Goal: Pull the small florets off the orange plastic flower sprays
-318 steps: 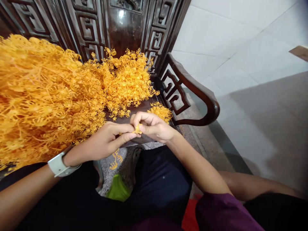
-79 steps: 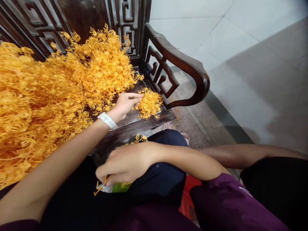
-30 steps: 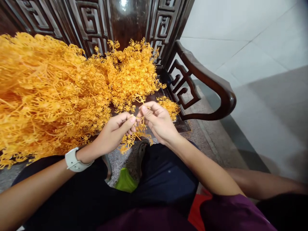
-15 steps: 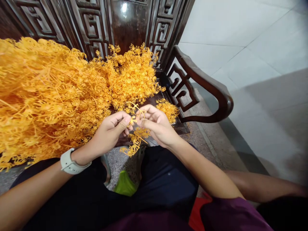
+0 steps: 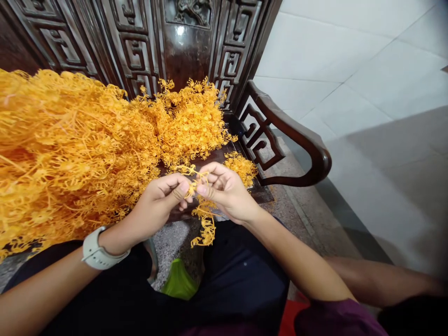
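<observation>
Between my two hands is a yellow-orange plastic flower sprig [image 5: 204,228], its lower part dangling above my lap. My left hand [image 5: 159,200] pinches a small flower piece of it between thumb and fingers. Close beside it, my right hand [image 5: 227,193] has thumb and forefinger closed on the thin stem, with a branch looping over the fingers. The fingertips of both hands nearly touch. Behind and left of my hands lies a large heap of the same yellow-orange sprigs [image 5: 77,154]. A smaller bunch [image 5: 241,169] lies just past my right hand.
The heap rests on a dark carved wooden bench [image 5: 187,56] with a curved armrest [image 5: 297,126] at right. Something bright green [image 5: 180,280] is between my legs, above the speckled floor. Another person's limb [image 5: 381,280] shows at lower right, near a tiled wall [image 5: 332,46].
The dangling part of the sprig has swung right and hangs lower. Both hands keep their pinch, close together. The whole scene has shifted slightly down in view.
</observation>
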Demonstrator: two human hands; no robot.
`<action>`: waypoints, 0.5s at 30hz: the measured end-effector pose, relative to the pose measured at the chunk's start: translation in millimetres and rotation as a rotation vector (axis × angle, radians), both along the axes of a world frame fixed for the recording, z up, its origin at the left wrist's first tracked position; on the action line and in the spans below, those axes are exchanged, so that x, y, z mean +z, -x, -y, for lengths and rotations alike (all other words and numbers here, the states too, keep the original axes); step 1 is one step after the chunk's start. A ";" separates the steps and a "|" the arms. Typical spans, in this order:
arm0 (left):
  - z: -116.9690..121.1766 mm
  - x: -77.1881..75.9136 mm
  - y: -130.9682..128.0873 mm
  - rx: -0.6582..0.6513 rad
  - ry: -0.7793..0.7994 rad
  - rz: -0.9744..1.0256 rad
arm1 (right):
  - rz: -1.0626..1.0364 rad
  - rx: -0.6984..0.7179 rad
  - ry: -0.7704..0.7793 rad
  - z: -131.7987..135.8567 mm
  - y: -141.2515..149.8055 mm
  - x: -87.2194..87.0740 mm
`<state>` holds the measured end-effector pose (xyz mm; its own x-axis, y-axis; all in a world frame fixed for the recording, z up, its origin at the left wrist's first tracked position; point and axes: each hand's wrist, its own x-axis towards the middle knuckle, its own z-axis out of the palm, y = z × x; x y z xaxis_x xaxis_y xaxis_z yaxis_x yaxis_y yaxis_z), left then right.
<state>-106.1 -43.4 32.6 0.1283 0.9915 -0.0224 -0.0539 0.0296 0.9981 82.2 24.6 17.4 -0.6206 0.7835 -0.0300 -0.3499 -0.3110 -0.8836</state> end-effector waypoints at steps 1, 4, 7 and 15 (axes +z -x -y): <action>0.7 0.0 -0.5 0.000 0.029 0.059 | -0.013 0.022 0.018 0.0 -0.9 0.8; 2.7 0.1 -2.3 -0.014 0.120 0.206 | -0.052 0.059 0.058 0.4 -3.3 4.7; 3.5 0.0 -2.9 -0.037 0.139 0.238 | -0.058 0.042 0.060 1.8 -4.5 8.2; 1.9 -0.3 1.6 -0.044 -0.007 -0.003 | 0.035 -0.077 0.056 7.3 0.5 9.1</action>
<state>-107.7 -45.2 32.3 0.1718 0.9850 -0.0160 -0.0495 0.0249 0.9985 81.7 17.4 26.5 -0.5568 0.8251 -0.0954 -0.3437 -0.3334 -0.8779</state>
